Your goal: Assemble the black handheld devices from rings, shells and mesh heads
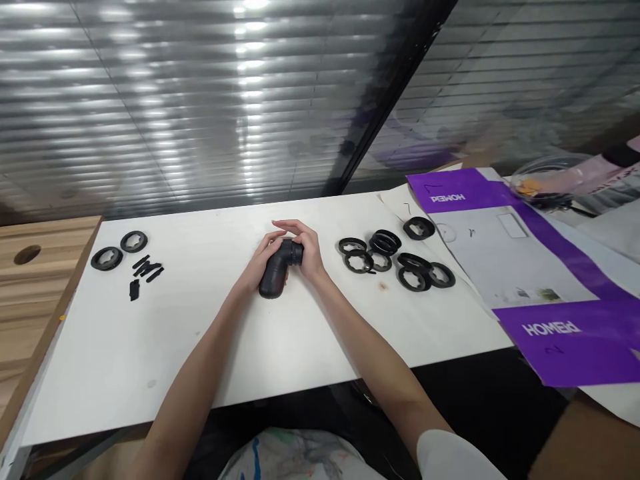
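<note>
A black elbow-shaped pipe fitting (276, 273) rests on the white board (210, 347) at the centre. My left hand (263, 257) wraps around its bent body. My right hand (307, 248) closes over the fitting's upper end, fingers curled on top. Several black rings (395, 257) lie in a loose cluster to the right of my hands. Two more black rings (120, 250) sit at the far left, with a few small black pieces (145, 272) beside them.
A wooden table (35, 287) with a round hole lies left of the board. Purple and white printed cardboard (550, 267) covers the right side. A clear plastic bag (555, 180) sits at the far right back. Closed blinds run behind the board.
</note>
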A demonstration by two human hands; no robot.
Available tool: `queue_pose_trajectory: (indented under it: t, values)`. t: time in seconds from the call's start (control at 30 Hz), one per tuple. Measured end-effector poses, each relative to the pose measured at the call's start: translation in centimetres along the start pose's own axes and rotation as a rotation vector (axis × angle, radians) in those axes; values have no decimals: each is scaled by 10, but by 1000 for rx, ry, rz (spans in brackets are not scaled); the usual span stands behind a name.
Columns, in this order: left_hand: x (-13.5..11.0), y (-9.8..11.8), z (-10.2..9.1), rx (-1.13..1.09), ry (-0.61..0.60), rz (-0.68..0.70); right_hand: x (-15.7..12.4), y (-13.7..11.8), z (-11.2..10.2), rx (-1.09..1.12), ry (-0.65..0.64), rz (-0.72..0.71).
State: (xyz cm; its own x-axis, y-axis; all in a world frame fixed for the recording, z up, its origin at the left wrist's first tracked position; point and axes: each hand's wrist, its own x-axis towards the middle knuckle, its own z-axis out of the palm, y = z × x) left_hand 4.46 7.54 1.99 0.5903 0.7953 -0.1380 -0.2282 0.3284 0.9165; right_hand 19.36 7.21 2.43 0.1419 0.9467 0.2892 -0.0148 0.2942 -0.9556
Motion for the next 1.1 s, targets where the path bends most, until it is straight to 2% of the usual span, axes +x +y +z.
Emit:
queue_pose_trajectory:
  t: [0.2, 0.47, 0.63, 0.73, 0.83, 1.1]
  values:
    - [3, -3, 0, 12, -44, 58, -3, 1, 1, 3, 2, -6]
    - [0, 3, -3, 44, -121, -50, 1, -10, -6, -7, -143, 107]
    - [1, 4, -2, 10, -86, -63, -1, -4, -4, 44, -142, 115]
    - [2, 4, -2, -22, -38, -83, 0, -1, -2, 133, -181, 198]
    - [3, 4, -3, -35, -41, -119, 3, -3, 1, 219, -244, 273]
    - [4, 6, -1, -168, -91, -143, -2, -14, 2, -4, -146, 142]
